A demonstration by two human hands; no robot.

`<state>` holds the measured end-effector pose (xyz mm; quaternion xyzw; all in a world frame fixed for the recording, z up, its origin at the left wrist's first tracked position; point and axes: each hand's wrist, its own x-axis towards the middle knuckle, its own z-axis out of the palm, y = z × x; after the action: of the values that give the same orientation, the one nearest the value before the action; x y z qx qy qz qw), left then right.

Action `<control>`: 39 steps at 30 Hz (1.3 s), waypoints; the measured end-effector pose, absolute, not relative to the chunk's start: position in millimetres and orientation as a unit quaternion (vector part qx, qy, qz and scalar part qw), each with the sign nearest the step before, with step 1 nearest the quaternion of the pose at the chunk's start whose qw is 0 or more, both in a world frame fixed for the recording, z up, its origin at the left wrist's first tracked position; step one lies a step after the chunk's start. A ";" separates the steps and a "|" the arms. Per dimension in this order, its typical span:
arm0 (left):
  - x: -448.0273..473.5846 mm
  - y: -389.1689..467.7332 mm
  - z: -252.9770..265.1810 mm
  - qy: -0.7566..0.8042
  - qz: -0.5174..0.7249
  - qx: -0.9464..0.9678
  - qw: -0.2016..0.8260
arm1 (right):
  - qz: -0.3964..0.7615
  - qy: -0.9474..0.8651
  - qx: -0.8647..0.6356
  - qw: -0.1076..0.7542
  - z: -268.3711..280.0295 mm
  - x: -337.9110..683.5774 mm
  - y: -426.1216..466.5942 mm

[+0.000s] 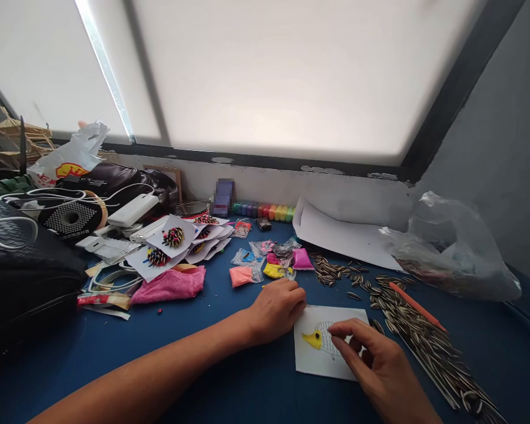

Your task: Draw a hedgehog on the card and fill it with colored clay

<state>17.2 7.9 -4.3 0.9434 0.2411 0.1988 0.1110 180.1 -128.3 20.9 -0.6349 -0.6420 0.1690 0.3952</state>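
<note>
While your left hand (278, 311) rests loosely curled by the ten o'clock corner of the white card (309, 365), your right hand (377, 353) hangs over its three o'clock side. The right thumb and pointing finger are very near each other, but I cannot tell if they pinch anything small, or if the left fingers grip the card. On the card, just nine o'clock of your right fingertips, the yellow face (312, 340) is filled in, and it has a dark eye (317, 335). The drawn body (325, 340) shows only pen lines where I can see it; your right hand hides some. So this one looks just begun, with the body not yet covered. Out at four o'clock lie lots of stripy seeds (428, 338), with an orange stick (417, 306) on them. Little bags of yellow clay (272, 271) and pink clay (302, 259) sit at eleven. Far off at ten, other cards (138, 264) carry spiky, colorful shapes (174, 237) that look much further along.
</note>
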 end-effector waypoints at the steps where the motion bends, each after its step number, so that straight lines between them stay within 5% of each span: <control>1: 17.7 7.9 -4.5 0.239 0.188 0.949 0.086 | 0.155 -0.656 -0.626 0.393 22.1 178.3 -127.9; 19: 21.4 6.3 -5.5 0.236 0.148 0.960 0.011 | -0.017 -0.753 -0.568 0.333 0.5 158.3 -111.8; 39: 21.8 6.7 -7.9 0.234 0.151 0.960 0.015 | -0.052 -0.770 -0.562 0.297 -0.1 155.3 -110.2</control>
<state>21.8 6.7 -7.9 0.9603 0.2343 0.1507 0.0147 155.3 -110.2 -0.1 -0.5617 -0.7703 -0.0524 0.2975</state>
